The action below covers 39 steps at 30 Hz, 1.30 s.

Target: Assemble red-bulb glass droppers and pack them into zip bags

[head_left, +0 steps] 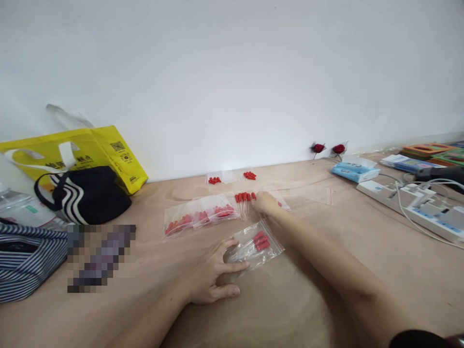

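My left hand lies with its fingers spread at the left edge of a clear zip bag. Inside that bag are several glass droppers with red rubber bulbs. Farther forward, my right hand is closed at the right end of a row of loose droppers. One red bulb shows at its fingertips, its stem hidden by the hand. To the left of the row, several filled zip bags overlap. Another flat zip bag is partly behind my right hand.
Two small groups of red bulbs lie near the wall. At left stand a yellow bag, a black pouch and a striped bag. A power strip with cables, a blue tissue pack and booklets are at right.
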Each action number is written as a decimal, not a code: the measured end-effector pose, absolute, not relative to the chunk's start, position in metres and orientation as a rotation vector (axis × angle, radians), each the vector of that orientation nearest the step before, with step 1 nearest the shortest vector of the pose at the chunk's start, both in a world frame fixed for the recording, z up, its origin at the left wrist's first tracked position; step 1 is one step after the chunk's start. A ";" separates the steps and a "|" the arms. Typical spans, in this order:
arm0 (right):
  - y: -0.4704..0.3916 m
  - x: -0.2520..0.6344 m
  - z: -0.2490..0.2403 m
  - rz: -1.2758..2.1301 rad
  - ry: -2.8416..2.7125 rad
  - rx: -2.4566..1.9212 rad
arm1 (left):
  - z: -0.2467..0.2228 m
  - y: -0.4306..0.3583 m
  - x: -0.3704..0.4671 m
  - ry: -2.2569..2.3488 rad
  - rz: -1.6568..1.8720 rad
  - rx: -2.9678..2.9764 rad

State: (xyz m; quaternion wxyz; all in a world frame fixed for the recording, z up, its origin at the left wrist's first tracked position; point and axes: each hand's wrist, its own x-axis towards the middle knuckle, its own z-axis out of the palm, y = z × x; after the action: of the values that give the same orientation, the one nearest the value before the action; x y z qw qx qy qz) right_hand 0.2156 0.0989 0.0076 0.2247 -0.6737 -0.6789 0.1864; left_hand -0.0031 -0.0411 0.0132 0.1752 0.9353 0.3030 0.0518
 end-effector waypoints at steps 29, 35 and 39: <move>-0.003 0.254 -0.025 1.359 -1.180 -1.035 | 0.015 -0.039 -0.002 0.841 0.132 2.653; 0.000 0.253 -0.027 1.571 -1.215 -1.018 | 0.014 -0.040 -0.002 0.836 0.142 2.625; 0.002 0.246 -0.027 1.628 -1.260 -1.011 | 0.014 -0.039 -0.002 0.832 0.144 2.632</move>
State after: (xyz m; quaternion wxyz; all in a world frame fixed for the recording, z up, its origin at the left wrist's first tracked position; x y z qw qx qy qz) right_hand 0.2464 0.0018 -0.0268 0.4115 -0.4018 -0.5008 0.6469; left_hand -0.0025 -0.0389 0.0138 0.1876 0.9353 0.2957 0.0513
